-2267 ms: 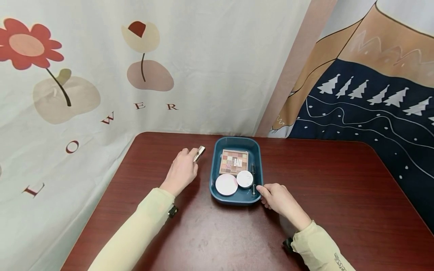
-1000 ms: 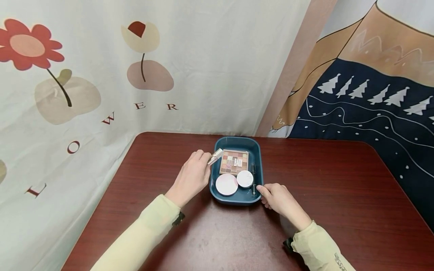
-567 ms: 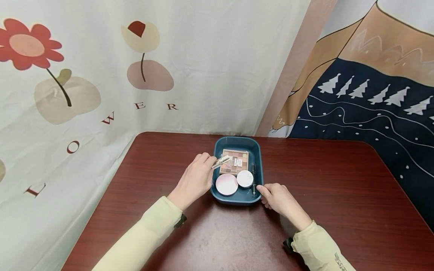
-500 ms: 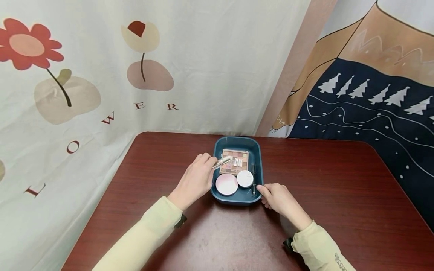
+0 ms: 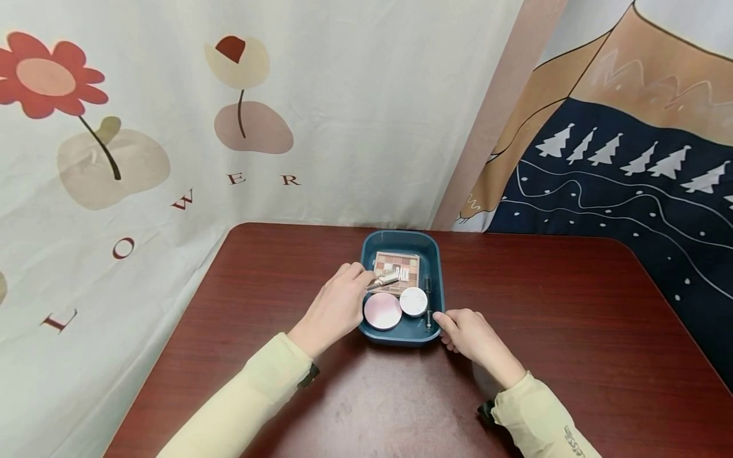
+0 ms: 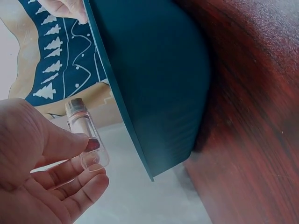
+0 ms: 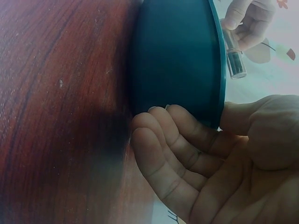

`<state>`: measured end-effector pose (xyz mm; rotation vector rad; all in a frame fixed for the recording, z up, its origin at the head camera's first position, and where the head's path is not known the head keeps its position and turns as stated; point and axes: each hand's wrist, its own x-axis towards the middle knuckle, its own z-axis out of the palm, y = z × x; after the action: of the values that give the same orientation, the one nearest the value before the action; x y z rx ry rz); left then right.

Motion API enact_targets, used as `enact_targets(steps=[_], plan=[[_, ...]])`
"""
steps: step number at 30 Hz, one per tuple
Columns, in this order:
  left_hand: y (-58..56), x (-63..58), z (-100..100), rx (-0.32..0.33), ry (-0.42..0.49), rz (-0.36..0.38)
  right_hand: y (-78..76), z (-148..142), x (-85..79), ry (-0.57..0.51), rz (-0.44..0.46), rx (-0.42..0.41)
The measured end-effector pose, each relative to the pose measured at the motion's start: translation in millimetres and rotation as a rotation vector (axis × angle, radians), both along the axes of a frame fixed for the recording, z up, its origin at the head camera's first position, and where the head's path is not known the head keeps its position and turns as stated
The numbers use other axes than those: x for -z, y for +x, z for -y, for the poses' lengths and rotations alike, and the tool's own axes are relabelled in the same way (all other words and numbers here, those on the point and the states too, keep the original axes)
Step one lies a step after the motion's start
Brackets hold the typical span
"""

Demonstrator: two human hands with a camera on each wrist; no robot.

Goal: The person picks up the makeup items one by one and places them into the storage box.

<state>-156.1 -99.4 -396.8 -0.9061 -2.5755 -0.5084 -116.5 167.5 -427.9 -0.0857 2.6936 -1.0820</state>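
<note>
My left hand (image 5: 338, 300) pinches a lipstick tube (image 5: 388, 278) between thumb and fingers, over the left side of the blue tray (image 5: 401, 340). Its clear casing, metallic end and a dark red part show in the left wrist view, above the tray's rim. Under it in the head view lies an eyeshadow palette (image 5: 395, 261). On the right, my right hand (image 5: 472, 336) grips the tray's near right corner, thumb over the rim and fingers (image 7: 175, 135) curled against the outer wall. A pinkish round compact (image 5: 382, 311) and a smaller white round case (image 5: 413, 301) sit near the tray's front.
A slim dark tube (image 5: 429, 319) lies along the tray's right wall. The tray stands at the back middle of the reddish-brown table (image 5: 572, 305), close to a printed white curtain (image 5: 355, 127) and a dark blue patterned cloth (image 5: 618, 184).
The left hand has carried the lipstick tube rightward from the table beside the tray to over the palette, then a little lower and nearer. The right hand and tray have stayed in place.
</note>
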Motion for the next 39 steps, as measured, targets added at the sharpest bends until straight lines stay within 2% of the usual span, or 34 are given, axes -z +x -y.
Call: enact_targets(steps=[19,39], plan=[[2.0,1.9,-8.2,0.049,-0.067,0.015,0.0,1.0,-1.6,-0.007,-0.011,-0.019],[6.3,5.6,-18.4,0.099,-0.119,0.11,1.7,0.5,-1.4,0.002,-0.038,-0.023]])
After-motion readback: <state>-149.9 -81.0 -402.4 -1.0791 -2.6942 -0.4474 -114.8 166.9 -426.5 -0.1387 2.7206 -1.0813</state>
